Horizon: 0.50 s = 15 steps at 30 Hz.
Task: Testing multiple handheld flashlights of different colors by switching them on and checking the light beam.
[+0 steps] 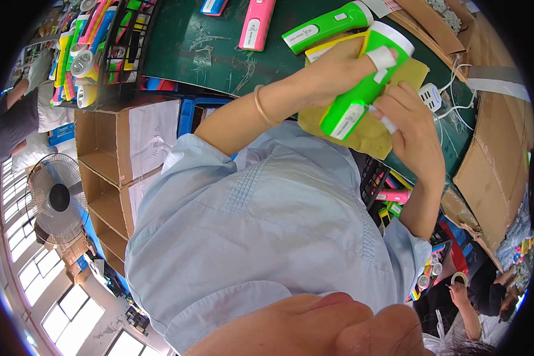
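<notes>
A green flashlight (362, 98) with a white head rim and a pale label is held at a slant above the table. My left hand (344, 65) is wrapped around its upper part, white tape on one finger. The curled fingers of my right hand (406, 121) press on the flashlight's lower side, with white wrapping on the fingers there too. Beneath lies a yellow cloth (317, 124). Partly hidden behind my left hand is a yellow flashlight (320, 52). Just beyond it rests another green flashlight (323, 28).
On the dark green table (184, 56) lie a pink flashlight (258, 24) and a blue one (213, 6). A white charging hub (430, 97) with cables sits at the right, near cardboard (495, 142). A black crate (121, 56) of flashlights and cardboard boxes (104, 148) stand left.
</notes>
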Each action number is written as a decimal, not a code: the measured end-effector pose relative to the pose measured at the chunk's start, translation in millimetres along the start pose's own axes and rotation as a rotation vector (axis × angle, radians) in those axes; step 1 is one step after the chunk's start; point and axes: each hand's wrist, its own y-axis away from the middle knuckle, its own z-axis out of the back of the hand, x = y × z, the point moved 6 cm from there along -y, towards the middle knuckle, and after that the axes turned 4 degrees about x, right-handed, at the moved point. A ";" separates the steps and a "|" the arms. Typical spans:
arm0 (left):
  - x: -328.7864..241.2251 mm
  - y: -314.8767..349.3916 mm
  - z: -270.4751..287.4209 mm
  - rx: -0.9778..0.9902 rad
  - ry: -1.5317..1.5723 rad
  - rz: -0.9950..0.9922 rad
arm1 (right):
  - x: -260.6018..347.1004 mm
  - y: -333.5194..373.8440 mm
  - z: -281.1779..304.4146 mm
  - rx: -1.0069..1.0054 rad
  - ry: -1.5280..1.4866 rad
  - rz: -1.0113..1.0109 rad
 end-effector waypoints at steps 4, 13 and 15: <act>-9.6 -9.5 11.2 -0.036 0.125 -0.047 | 22.3 18.3 -14.7 -0.092 -0.243 -0.054; -11.9 -1.1 -0.1 -0.077 -0.061 -0.157 | 14.8 13.0 -15.1 -0.334 0.426 -0.296; -9.4 -0.8 2.1 -0.106 -0.113 -0.147 | 15.8 10.1 -12.2 -0.320 0.446 -0.246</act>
